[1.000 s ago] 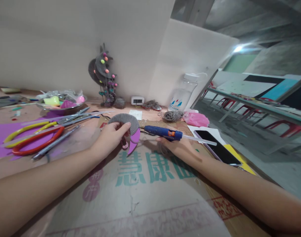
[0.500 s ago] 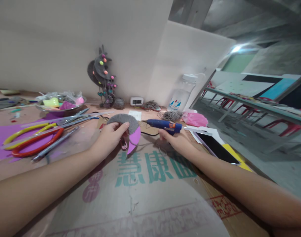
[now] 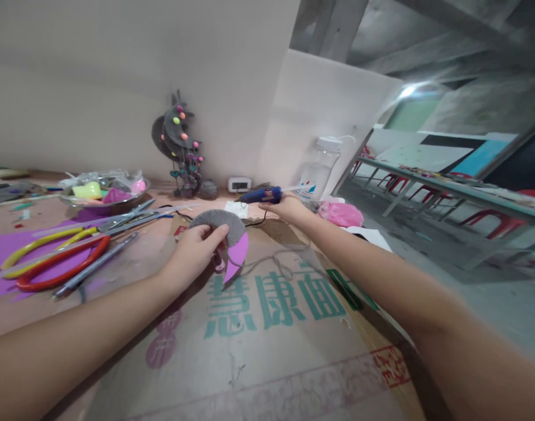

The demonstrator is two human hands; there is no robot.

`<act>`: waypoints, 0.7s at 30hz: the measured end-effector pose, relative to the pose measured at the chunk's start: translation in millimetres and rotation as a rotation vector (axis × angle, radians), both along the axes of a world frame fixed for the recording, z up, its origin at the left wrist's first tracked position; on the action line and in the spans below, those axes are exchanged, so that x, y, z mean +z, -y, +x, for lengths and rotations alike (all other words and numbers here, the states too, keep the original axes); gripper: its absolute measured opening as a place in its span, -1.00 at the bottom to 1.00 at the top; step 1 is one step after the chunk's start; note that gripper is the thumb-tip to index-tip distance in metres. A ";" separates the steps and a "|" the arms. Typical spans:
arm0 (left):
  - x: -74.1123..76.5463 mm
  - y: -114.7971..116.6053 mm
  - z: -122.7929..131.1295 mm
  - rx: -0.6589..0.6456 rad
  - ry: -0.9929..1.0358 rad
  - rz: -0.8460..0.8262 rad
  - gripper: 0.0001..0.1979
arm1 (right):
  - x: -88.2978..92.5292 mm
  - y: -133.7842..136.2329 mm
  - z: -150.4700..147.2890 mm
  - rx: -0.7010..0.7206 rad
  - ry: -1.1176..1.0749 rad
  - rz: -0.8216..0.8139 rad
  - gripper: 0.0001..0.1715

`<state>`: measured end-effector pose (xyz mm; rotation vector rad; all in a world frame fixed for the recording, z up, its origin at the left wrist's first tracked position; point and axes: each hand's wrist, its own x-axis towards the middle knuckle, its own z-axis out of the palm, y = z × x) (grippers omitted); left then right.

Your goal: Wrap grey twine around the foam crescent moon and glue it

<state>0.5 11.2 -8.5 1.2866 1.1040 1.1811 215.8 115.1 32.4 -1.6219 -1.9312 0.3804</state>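
My left hand (image 3: 206,242) pinches a crescent (image 3: 238,250) of purple sheet, its upper part wound with grey yarn. From the crescent a loose strand of grey yarn (image 3: 267,260) trails right across the printed board. My right hand (image 3: 289,207) is closed around a blue glue gun (image 3: 262,195), held up behind and to the right of the crescent. A clear glue stick sticks out of the gun's back end. The gun's nozzle points left, near a small white paper (image 3: 236,209).
Yellow- and red-handled scissors (image 3: 63,275) and a pen (image 3: 96,266) lie left. Behind them stands a metal bowl (image 3: 104,206) of colourful pieces. A decorated grey moon ornament (image 3: 179,134), a small clock (image 3: 239,185), a water bottle (image 3: 318,169) and a pink bag (image 3: 341,214) line the back.
My right hand has lifted the glue gun and carried it left and away from me, toward the clock. The left hand keeps its hold on the crescent, nearly still.
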 end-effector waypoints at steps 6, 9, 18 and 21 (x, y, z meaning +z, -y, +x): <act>0.4 -0.5 1.8 0.008 0.038 -0.025 -0.68 | -26.7 -32.0 -13.4 0.029 0.001 -0.016 -0.64; -0.7 -1.7 0.8 0.001 0.016 0.012 -0.68 | -25.8 -20.0 -6.0 0.070 0.009 -0.001 -0.59; 4.6 2.5 1.2 0.005 -0.006 0.010 -0.69 | -11.7 87.5 -4.5 0.207 -0.141 0.070 -0.68; 6.9 4.7 2.4 0.027 0.008 -0.013 -0.69 | -11.4 115.6 -14.1 0.355 -0.180 -0.143 -0.64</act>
